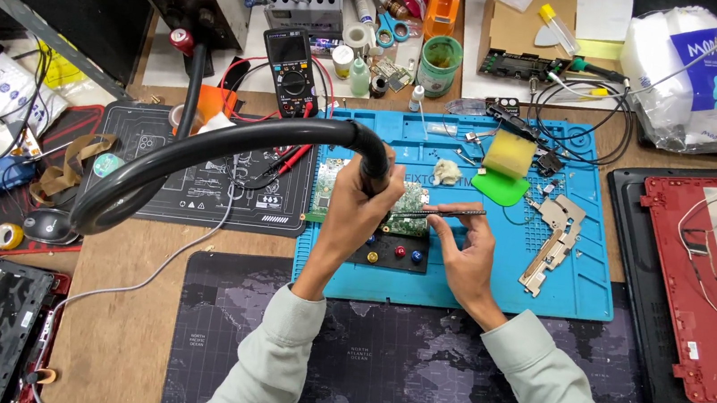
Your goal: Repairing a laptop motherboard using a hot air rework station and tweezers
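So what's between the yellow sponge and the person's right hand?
In the head view, the green pad lies just below the sponge. Then comes bare blue mat and the tweezers that the right hand holds.

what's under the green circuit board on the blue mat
The green circuit board rests on a dark holder with coloured knobs, on the blue mat. Both hands cover the rest.

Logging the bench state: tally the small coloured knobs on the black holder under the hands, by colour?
On the black holder, between the left hand and right hand:
Blue knobs: 2
Yellow knobs: 1
Red knobs: 1
Total: 4
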